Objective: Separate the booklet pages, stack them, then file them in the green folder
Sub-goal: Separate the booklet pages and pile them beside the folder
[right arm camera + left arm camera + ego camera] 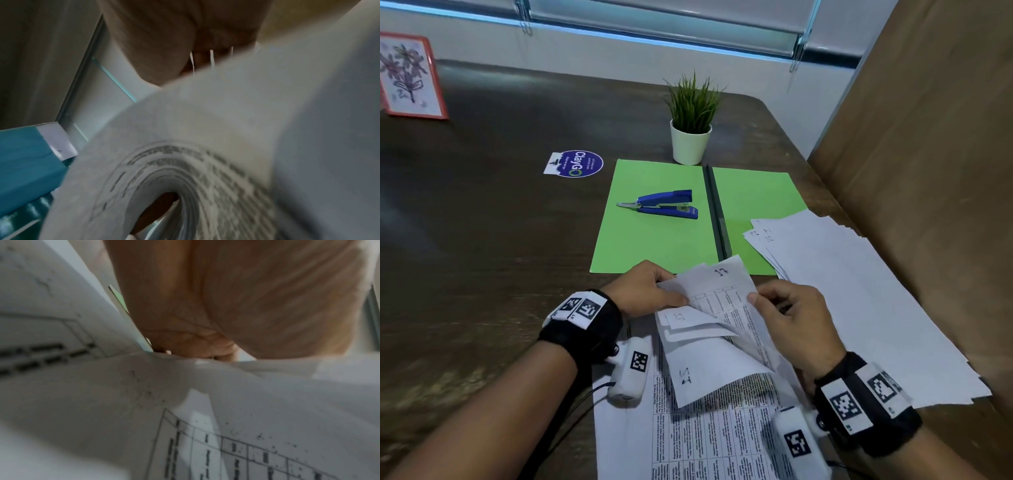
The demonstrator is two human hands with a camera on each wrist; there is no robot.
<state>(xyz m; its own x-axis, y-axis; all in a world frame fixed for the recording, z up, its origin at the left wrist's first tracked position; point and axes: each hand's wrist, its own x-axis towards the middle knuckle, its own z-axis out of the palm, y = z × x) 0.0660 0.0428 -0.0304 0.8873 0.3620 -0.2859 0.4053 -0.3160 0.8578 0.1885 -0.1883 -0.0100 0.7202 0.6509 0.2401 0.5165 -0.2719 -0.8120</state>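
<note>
The booklet [709, 404] of printed white pages lies at the table's near edge, its top corners lifted and curled. My left hand [645, 291] pinches the upper left corner of the raised sheets. My right hand [787, 318] grips the sheet's right edge, thumb on top. In the left wrist view my palm [236, 305] sits above the bent pages [185, 402]; the right wrist view shows a curled page [205, 162] under my hand [174, 40]. The green folder [654, 240] lies open just beyond. A loose stack of separated pages [859, 291] fans out at the right.
A blue stapler [666, 204] rests on the folder's left half. A small potted plant [691, 123] stands behind the folder, and a round sticker [577, 163] lies to its left. A framed drawing [409, 75] is at far left. A brown panel [928, 137] bounds the right side.
</note>
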